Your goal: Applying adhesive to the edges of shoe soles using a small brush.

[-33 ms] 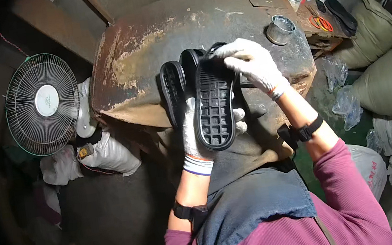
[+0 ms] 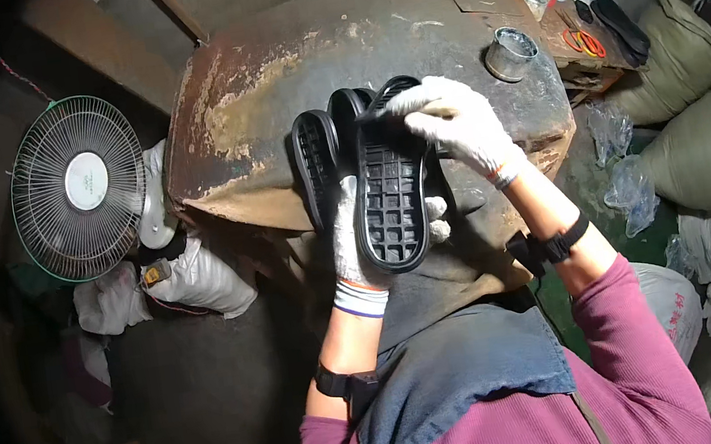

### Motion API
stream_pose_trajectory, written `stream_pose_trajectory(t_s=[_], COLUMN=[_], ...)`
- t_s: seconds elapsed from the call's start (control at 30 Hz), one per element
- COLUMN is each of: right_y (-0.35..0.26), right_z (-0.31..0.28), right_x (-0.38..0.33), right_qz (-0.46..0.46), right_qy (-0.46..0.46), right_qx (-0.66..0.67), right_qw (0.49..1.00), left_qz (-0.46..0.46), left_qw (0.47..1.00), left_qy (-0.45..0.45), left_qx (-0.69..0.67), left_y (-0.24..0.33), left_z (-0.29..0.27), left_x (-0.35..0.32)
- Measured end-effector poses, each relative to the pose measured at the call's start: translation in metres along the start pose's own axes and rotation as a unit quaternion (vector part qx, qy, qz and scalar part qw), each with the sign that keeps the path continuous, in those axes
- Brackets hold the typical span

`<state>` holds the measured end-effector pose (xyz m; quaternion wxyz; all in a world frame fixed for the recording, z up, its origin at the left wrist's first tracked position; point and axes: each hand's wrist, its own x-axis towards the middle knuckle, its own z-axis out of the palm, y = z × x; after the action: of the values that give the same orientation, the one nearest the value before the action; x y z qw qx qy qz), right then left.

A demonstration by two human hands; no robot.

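Note:
My left hand [image 2: 346, 246], in a white knit glove, is closed around a black shoe sole [image 2: 393, 204]. This sole is tilted up with its grid of square hollows facing me, and my fingertips show past its right edge. Over its upper end is my right hand [image 2: 459, 118], also gloved, with thumb and fingers pinched together. A dark, blurred thing sits at those fingertips; its kind is unclear. Just left of the held sole, another black sole [image 2: 318, 159] leans at the table edge. Further dark soles [image 2: 346, 108] show partly behind.
A worn table [image 2: 264, 72] spreads ahead, with a metal can [image 2: 511, 56] at its right. Orange-handled scissors [image 2: 585, 43] and dark insoles [image 2: 620, 25] lie beyond. A fan [image 2: 80, 188] stands at left. Full sacks [image 2: 704, 140] are on the right, and white bags [image 2: 202, 283] sit below the fan.
My right fingertips have shifted slightly down along the upper end of the sole, baring more of its far rim. My left hand keeps its grip.

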<state>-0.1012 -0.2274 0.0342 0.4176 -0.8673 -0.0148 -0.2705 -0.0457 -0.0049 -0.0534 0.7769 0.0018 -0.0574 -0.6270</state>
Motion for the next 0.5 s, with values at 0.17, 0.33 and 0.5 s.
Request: stream_pose_trajectory(t_s=[0.17,0.33,0.5], right_y=[-0.029,-0.046,-0.063], right_z=[0.019,0.027,0.023], right_x=[-0.026,-0.047,-0.050], right_qz=[-0.079,-0.141,-0.228], right_qy=[-0.028,-0.069,-0.143], right_qx=[-0.014,-0.058,-0.032], right_qw=[0.996,0.986,0.963], left_qz=[0.107,0.091,0.204], left_qw=[0.989,0.995,0.976], left_qy=[0.099,-0.007,0.075], left_qx=[-0.018,-0.035,-0.016], left_y=[-0.006,0.006,0.023], left_z=[0.003,-0.002,0.006], left_x=[-0.003,-0.002,0.011])
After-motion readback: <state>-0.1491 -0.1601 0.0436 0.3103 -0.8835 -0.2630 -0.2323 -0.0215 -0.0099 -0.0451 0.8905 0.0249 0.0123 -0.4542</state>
